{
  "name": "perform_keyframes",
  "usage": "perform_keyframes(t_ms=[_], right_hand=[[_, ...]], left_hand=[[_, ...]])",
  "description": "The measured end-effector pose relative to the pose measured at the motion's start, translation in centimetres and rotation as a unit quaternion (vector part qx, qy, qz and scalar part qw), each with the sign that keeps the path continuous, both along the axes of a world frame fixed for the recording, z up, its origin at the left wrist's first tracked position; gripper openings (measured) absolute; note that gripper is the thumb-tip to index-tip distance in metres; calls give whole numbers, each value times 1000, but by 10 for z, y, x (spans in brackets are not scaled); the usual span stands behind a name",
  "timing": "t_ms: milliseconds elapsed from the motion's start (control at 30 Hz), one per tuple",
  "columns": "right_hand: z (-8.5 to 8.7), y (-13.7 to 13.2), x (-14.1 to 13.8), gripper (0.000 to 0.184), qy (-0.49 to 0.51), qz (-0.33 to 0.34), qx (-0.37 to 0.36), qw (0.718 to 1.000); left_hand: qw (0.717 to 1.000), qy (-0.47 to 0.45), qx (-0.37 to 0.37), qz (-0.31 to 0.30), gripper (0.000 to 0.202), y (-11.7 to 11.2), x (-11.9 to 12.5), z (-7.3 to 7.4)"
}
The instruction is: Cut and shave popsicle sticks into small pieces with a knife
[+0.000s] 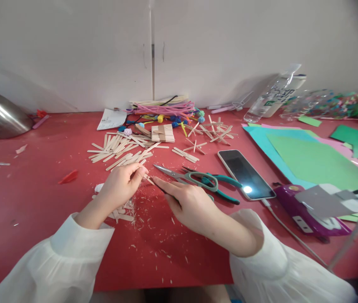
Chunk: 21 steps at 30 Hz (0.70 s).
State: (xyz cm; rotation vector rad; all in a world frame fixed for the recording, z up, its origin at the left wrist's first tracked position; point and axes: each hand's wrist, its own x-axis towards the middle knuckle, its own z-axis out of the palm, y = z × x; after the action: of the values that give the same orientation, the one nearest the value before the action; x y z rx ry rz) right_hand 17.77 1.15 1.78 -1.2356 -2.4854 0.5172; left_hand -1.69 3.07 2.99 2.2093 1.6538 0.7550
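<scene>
My left hand (120,187) is closed on a wooden craft stick (149,150), pinched between thumb and fingers. One end points up and away, and a short piece shows below the fingertips. My right hand (191,204) is closed round a thin dark tool (159,187), its index finger stretched along it. Most of that tool is hidden under the fingers, so its kind cannot be told. Its tip lies close to the wood at the left fingertips. Wood shavings (147,206) are scattered below both hands. Short stick pieces (123,214) lie by my left wrist.
Loose craft sticks (112,147) and star-shaped stick pieces (219,130) lie beyond. Scissors (179,174), teal-handled pliers (226,196) and a phone (242,170) are right of my hands. A purple glue gun (311,214), coloured paper (308,155) and a bottle (270,94) stand farther right.
</scene>
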Motion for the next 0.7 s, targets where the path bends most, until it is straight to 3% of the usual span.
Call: perform_keyframes(t_ms=[700], right_hand=[[-1, -2, -1, 55, -60, -3, 42, 997]], left_hand=[[1000, 5, -11, -24, 32, -1, -3, 0]])
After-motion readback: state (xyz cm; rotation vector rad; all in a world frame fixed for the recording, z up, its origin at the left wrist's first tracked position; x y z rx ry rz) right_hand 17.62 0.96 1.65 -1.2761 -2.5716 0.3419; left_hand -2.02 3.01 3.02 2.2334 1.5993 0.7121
